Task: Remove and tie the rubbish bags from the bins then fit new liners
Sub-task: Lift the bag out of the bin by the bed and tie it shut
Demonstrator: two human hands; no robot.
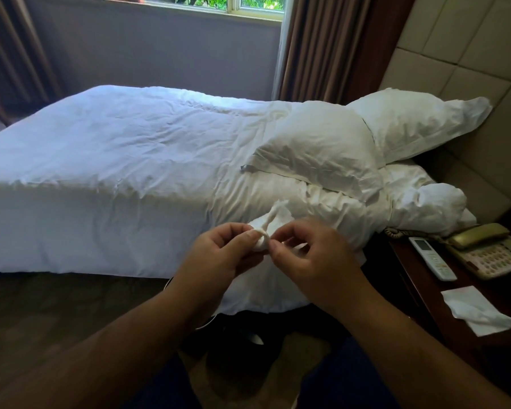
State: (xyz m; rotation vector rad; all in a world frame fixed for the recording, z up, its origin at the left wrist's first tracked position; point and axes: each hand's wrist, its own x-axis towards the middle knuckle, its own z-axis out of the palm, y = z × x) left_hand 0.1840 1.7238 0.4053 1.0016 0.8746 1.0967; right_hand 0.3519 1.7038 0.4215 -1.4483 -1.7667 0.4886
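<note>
Two pillows behind bag (phone nearby)

The white rubbish bag hangs over the bin, its twisted neck looped into a knot.

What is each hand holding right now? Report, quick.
Left hand: pinches the twisted neck of the white bag.
Right hand: pinches the same neck.

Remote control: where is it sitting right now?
In the head view, the remote lies at the right on the dark nightstand, just left of the phone and close beside the bed.
</note>
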